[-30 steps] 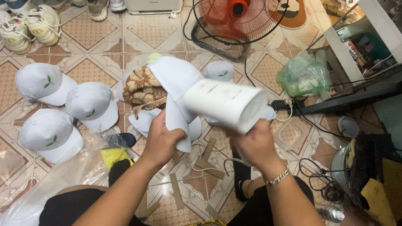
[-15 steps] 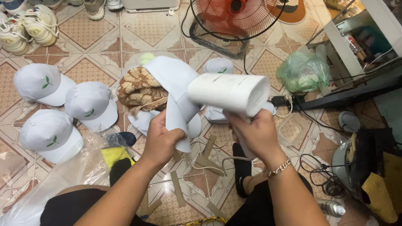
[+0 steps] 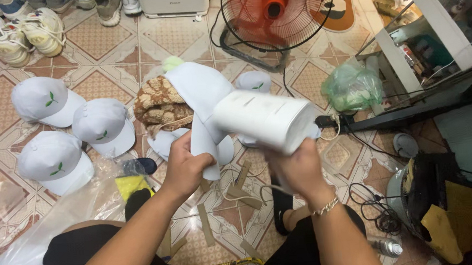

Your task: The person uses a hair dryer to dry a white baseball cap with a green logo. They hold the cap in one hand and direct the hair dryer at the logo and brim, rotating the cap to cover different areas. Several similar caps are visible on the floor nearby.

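Left grip [image 3: 186,166] pinching white cap [image 3: 202,90] brim, right [image 3: 299,169] clasping white steamer [image 3: 265,119] (handle hidden) — nozzle beside cap.

It was a home floor used as a workshop: patterned tiles [image 3: 108,53], sneakers [image 3: 24,34], a floor fan [image 3: 277,13], white caps [image 3: 51,101].

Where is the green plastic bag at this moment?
In the head view, the green plastic bag lies on the tiled floor at the right, below the orange fan and beside the dark shelf frame.
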